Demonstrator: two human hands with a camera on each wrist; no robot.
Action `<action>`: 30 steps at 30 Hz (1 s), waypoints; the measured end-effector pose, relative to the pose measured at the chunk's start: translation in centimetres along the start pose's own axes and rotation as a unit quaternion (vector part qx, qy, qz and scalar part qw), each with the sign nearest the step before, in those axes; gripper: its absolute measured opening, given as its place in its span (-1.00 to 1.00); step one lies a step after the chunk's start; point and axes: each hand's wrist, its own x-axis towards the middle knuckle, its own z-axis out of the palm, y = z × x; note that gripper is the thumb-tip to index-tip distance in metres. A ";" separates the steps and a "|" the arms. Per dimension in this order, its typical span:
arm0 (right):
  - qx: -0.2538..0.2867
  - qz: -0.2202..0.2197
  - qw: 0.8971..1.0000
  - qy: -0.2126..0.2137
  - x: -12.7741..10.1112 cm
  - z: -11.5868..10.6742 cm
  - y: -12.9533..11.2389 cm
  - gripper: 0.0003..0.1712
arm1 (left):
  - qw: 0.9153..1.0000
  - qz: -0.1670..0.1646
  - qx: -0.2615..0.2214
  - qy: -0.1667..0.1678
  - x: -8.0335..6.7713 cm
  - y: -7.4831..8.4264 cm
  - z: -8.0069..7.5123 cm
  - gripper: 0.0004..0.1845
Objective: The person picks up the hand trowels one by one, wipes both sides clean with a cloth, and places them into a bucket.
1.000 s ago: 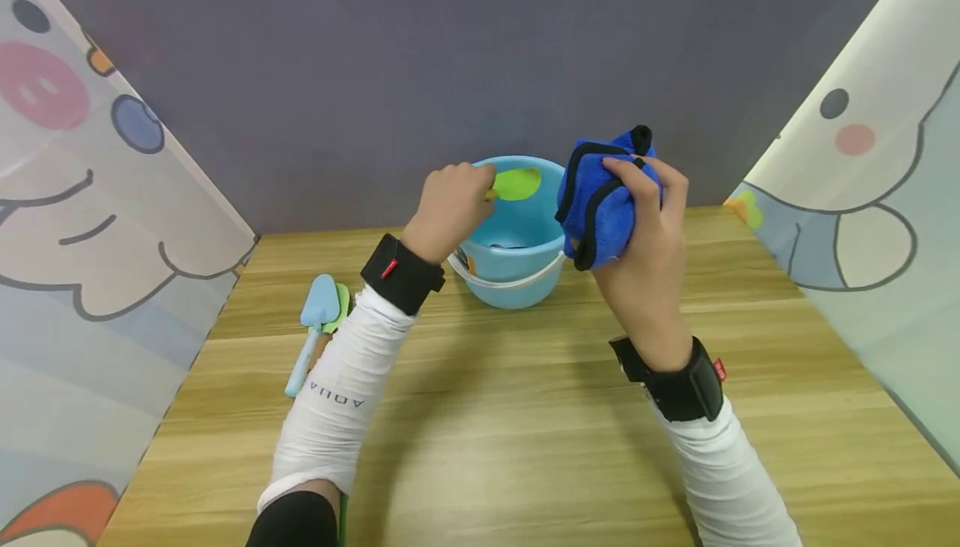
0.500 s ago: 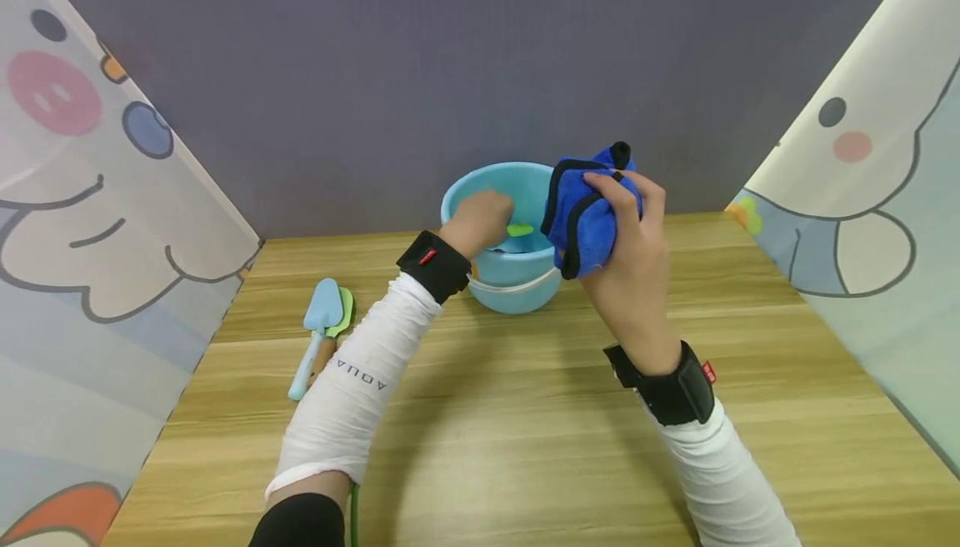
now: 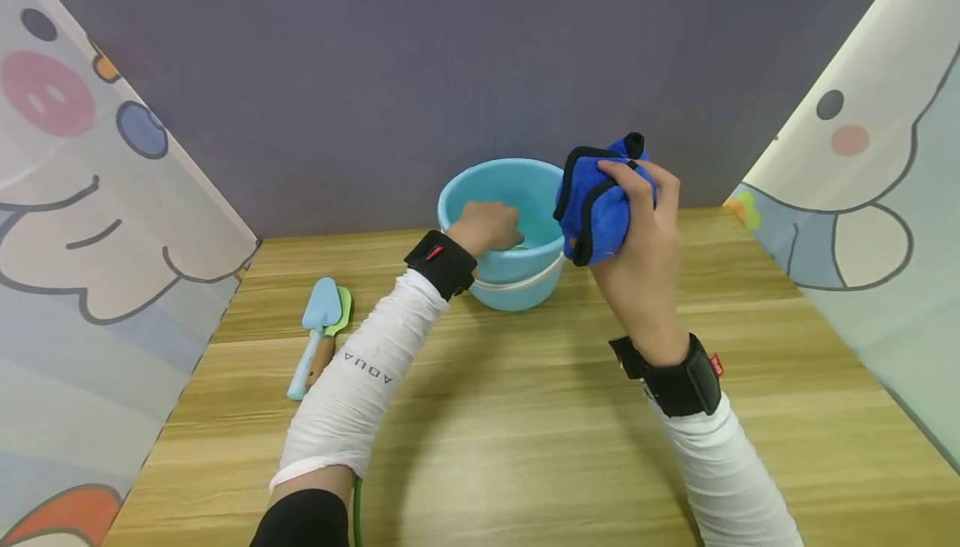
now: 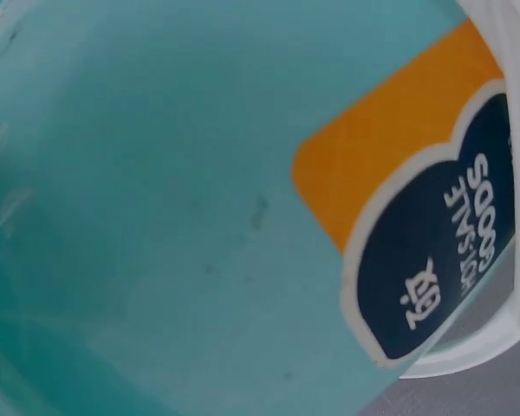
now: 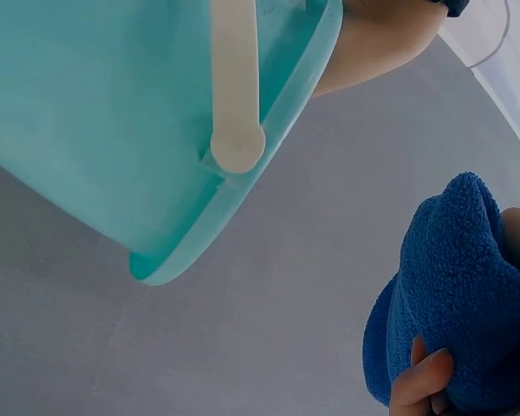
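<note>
In the head view, my left hand [image 3: 487,227] reaches over the rim into the light blue bucket [image 3: 540,259]. Its fingers look curled at a lime-green toy shovel [image 3: 521,248], of which just a sliver shows below them; the bucket wall and the hand hide the rest. My right hand [image 3: 645,238] grips a folded blue towel [image 3: 600,205] with black edging, held up at the bucket's right side. The right wrist view shows a thumb or finger pressed into the towel [image 5: 459,286]. The bucket's outer wall with its label [image 4: 416,251] fills the left wrist view.
Left on the wooden table [image 3: 525,430] lie a light blue trowel [image 3: 322,305] and a green-bladed tool [image 3: 341,313] with a brown handle, side by side. The bucket's white handle [image 3: 521,283] hangs down in front. A grey panel [image 3: 420,72] stands close behind.
My left hand has gone down into the bucket with the lime-green shovel, whose blade is now mostly out of sight. The right hand and towel have barely shifted.
</note>
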 end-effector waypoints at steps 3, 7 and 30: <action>0.000 -0.004 1.000 -0.001 0.0 0.1 -0.1 -0.26 | 1.000 -0.011 0.000 -0.003 -0.1 -0.1 -0.2 -0.64; -0.003 -0.005 1.000 -0.007 0.1 0.2 0.0 -0.24 | 1.000 -0.022 -0.002 0.007 -0.1 -0.2 -0.2 -0.60; 0.011 -0.004 1.000 0.003 0.2 0.1 0.3 -0.22 | 0.991 0.000 -0.026 0.128 -1.2 0.0 -0.1 -0.80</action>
